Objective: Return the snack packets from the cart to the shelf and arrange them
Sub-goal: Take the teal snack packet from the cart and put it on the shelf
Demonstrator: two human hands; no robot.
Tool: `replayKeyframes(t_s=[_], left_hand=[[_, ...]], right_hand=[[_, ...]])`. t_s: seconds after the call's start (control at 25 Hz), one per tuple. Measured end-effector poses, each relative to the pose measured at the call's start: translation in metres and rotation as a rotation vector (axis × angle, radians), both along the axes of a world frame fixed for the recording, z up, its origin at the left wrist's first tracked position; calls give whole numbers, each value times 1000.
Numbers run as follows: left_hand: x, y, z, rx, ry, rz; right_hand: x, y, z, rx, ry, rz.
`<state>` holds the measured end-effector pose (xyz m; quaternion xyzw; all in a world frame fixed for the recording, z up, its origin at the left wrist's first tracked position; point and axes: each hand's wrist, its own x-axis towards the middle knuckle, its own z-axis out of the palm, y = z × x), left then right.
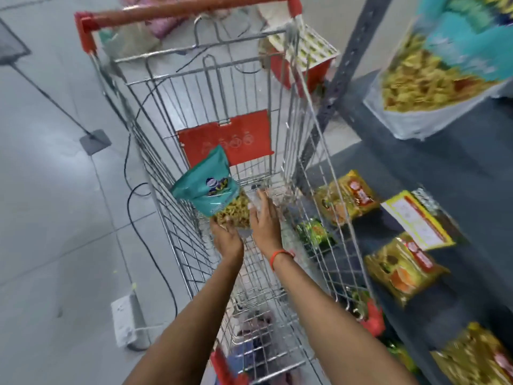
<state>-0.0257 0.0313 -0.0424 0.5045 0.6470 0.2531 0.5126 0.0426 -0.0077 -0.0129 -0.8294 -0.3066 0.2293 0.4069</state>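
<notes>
Teal snack packet [206,190] in wire cart [319,151], left hand [226,237] gripping it

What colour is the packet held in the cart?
Teal, with a clear window showing yellow snacks; head view.

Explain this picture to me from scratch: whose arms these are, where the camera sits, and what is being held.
There is no machine here. A person wears a camera on the head, looking down at their own bare arms. Both reach into a wire shopping cart with a red handle. The left hand grips the bottom of a teal snack packet; the right hand, with a red thread at the wrist, rests open against it. To the right stands a dark shelf holding yellow snack packets and a matching teal one.
</notes>
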Motion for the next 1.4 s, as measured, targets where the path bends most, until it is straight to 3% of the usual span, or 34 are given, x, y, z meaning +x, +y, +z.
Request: replayKeyframes(t_s=[0.2,0.56,0.68,0.88,1.08,1.16,1.28,1.4], left_hand=[[3,59,-52,-79,-15,187],[7,87,-94,-181,-109,445],[9,82,-91,-167,-73,427],[10,65,-57,-115,1,275],[-2,41,5,-31,-135,57],[-11,34,35,-16,-184,-33],[-16,18,93,92,-203,-187],[-2,-3,158,238,-275,-347]], right_hand=[[30,50,-65,-201,141,148],[70,99,-120,-262,298,244],[73,99,-122,-245,396,199],[77,58,-101,-52,525,-29],[74,9,-41,102,553,-241],[70,-12,-5,173,495,-248],[63,-50,58,220,175,-287],[61,-90,116,329,-6,-450]])
